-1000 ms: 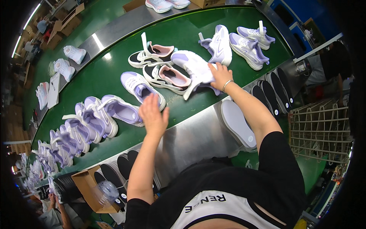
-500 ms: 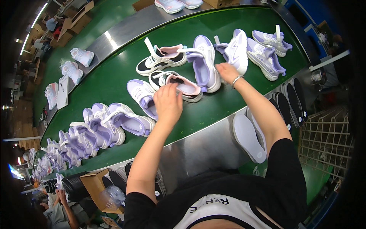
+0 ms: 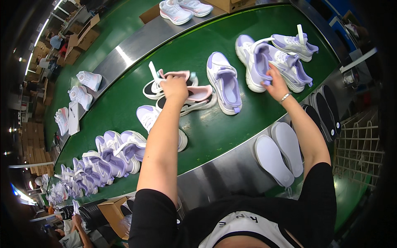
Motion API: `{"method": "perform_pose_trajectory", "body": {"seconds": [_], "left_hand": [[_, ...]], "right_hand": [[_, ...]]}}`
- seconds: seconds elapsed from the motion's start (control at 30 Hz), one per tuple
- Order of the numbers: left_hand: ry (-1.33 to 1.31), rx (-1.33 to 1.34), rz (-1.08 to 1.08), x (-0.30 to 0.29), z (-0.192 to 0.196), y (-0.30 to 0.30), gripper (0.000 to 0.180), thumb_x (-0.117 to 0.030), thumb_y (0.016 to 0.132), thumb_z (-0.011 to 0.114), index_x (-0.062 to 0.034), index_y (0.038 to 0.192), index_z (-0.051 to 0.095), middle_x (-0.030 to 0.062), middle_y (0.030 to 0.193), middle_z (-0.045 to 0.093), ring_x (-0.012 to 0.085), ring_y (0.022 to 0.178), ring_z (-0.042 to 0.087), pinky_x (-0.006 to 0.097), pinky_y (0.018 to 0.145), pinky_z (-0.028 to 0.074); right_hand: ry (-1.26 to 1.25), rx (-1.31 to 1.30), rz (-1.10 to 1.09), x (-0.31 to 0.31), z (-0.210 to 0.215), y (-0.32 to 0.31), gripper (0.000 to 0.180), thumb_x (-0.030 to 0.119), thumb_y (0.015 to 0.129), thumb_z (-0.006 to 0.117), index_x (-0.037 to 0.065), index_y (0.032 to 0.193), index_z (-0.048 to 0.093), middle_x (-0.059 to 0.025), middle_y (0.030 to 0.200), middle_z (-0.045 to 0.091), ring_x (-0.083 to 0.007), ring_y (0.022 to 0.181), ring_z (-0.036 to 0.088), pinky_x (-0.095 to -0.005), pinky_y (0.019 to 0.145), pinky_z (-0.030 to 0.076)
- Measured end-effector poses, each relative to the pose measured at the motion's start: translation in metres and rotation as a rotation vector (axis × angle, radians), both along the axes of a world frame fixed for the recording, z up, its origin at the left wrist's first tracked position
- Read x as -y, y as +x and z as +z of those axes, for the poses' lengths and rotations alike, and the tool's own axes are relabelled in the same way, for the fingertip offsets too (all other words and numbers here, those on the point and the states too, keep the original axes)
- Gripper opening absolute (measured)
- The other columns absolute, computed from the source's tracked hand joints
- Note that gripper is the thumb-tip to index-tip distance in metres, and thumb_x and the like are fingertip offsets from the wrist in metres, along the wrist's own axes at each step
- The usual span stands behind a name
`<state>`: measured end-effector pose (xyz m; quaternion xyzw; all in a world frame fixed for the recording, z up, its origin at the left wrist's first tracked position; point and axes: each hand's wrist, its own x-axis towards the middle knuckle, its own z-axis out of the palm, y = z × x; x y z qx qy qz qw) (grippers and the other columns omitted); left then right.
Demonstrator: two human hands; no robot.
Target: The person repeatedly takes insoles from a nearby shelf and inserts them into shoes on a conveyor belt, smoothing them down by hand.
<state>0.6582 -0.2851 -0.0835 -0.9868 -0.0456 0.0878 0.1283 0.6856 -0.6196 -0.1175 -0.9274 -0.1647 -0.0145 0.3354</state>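
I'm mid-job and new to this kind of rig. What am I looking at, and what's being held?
No machine here: these are a person's bare hands, seen from a fisheye camera on their head, looking down, so straight edges bend. On the green work surface stand lavender-and-white sneakers, with a row to the left. Pale grey insoles lie on the metal ledge nearer the body. The right hand holds one lavender-and-white sneaker by its heel. The left hand is at a black-and-white sneaker with pink lining; its grip is hidden.
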Motion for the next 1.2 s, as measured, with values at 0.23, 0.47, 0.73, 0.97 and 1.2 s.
{"method": "perform_pose_trajectory", "body": {"seconds": [0.23, 0.47, 0.73, 0.97, 1.2], "left_hand": [[-0.143, 0.273, -0.343, -0.008, 0.045, -0.081, 0.013, -0.010, 0.063, 0.053, -0.0133, 0.074, 0.058, 0.0006, 0.079, 0.053, 0.0181, 0.086, 0.047, 0.038, 0.070, 0.035], [-0.205, 0.150, -0.884, 0.050, 0.074, -0.201, 0.011, -0.019, 0.065, 0.051, -0.0146, 0.073, 0.058, -0.0013, 0.081, 0.050, 0.0172, 0.090, 0.043, 0.040, 0.079, 0.034], [-0.122, 0.310, -1.084, 0.094, 0.032, -0.295, 0.036, -0.022, 0.066, 0.051, -0.0157, 0.102, 0.052, 0.0064, 0.130, 0.029, 0.0214, 0.118, 0.029, 0.045, 0.089, 0.028], [-0.924, 0.810, -0.114, 0.086, -0.002, -0.338, 0.066, -0.003, 0.058, 0.065, -0.0052, 0.117, 0.036, 0.0156, 0.123, 0.029, 0.0319, 0.108, 0.036, 0.042, 0.090, 0.029], [-1.580, 0.279, 0.228, 0.080, -0.032, -0.331, 0.020, -0.004, 0.073, 0.048, 0.0020, 0.091, 0.049, 0.0120, 0.088, 0.053, 0.0194, 0.081, 0.053, 0.029, 0.074, 0.041]], "right_hand": [[-0.188, 0.177, 0.007, 0.026, 0.031, -0.065, 0.037, 0.001, 0.066, 0.050, 0.005, 0.103, 0.047, -0.0187, 0.117, 0.040, -0.0356, 0.103, 0.041, -0.0364, 0.088, 0.034], [0.437, -0.241, 0.275, -0.055, 0.093, -0.163, 0.045, 0.014, 0.073, 0.058, 0.008, 0.114, 0.043, -0.0101, 0.112, 0.046, -0.0216, 0.104, 0.044, -0.0311, 0.085, 0.037], [0.386, -0.262, 0.241, -0.074, 0.046, -0.242, 0.018, 0.018, 0.079, 0.049, 0.003, 0.086, 0.057, -0.0127, 0.080, 0.059, -0.0271, 0.073, 0.057, -0.0309, 0.066, 0.044], [0.681, -0.756, -0.084, -0.081, 0.030, -0.264, 0.018, 0.012, 0.085, 0.042, 0.002, 0.085, 0.056, -0.0033, 0.068, 0.056, -0.0096, 0.055, 0.051, -0.0230, 0.049, 0.044], [0.969, -0.697, 0.083, -0.078, 0.030, -0.298, 0.024, -0.006, 0.069, 0.039, 0.001, 0.081, 0.058, -0.0090, 0.075, 0.060, -0.0189, 0.067, 0.059, -0.0294, 0.064, 0.049]]}}
